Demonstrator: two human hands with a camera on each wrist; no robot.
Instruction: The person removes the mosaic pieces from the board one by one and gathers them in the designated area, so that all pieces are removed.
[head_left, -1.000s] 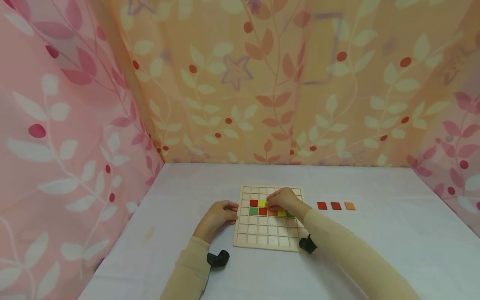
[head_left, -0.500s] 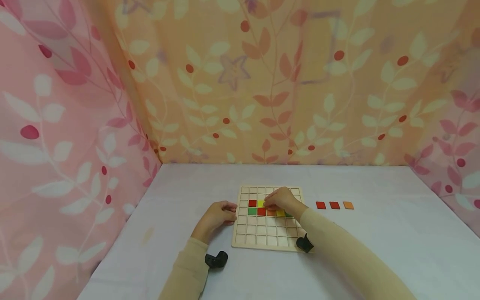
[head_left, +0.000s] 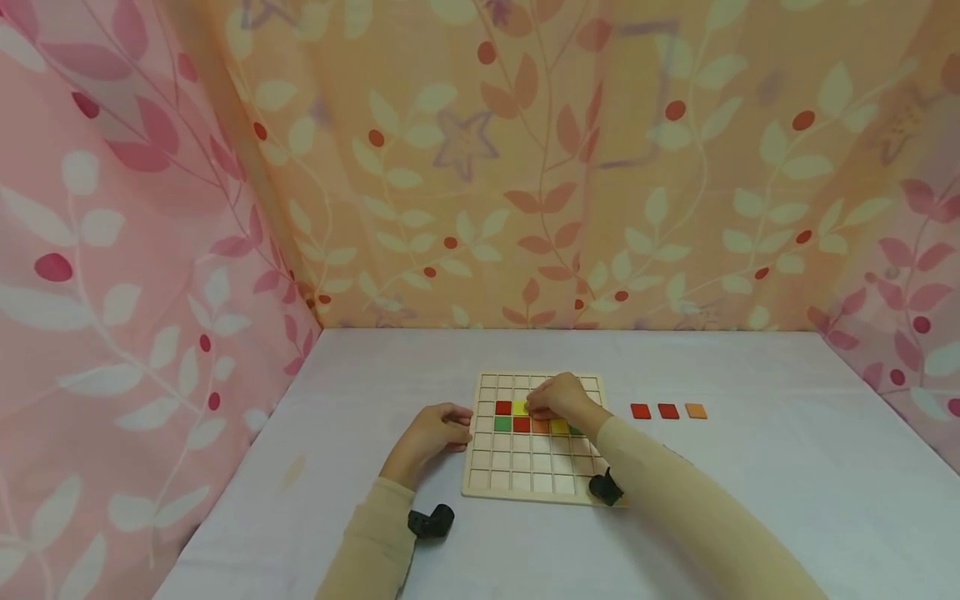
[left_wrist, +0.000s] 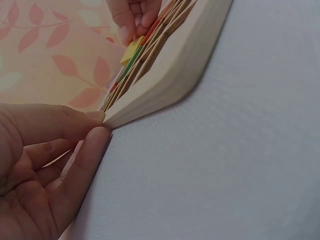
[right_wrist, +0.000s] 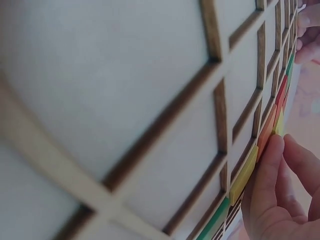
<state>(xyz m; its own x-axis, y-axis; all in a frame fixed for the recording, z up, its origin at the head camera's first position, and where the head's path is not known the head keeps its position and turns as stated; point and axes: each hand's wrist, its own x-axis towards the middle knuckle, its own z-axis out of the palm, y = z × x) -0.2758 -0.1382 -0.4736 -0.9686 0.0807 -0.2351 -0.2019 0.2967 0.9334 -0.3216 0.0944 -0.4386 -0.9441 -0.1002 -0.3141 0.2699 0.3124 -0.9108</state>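
Observation:
A pale wooden grid board (head_left: 522,481) lies on the table between both hands. My left hand (head_left: 431,435) holds its left edge, thumb and a finger right at the rim in the left wrist view. Over the board, my right hand (head_left: 561,397) pinches a yellow tile (left_wrist: 131,51), which sticks up from the grid in the left wrist view. Left of that tile sits a red tile (head_left: 504,407). The nearer row holds a green tile (head_left: 503,424), a red tile (head_left: 521,425), an orange tile (head_left: 541,426), another yellow tile (head_left: 559,427) and another green tile (right_wrist: 215,220), partly behind the right arm.
To the right of the board lie two loose red tiles (head_left: 641,411) and one orange tile (head_left: 696,411) in a row on the white tablecloth (head_left: 750,500). Black wrist cameras (head_left: 432,522) hang at both sleeves. Floral curtains (head_left: 450,208) stand behind and at the sides.
The head view has shifted slightly. Both hands stay at nearly the same places on the board, and the tiles keep their positions.

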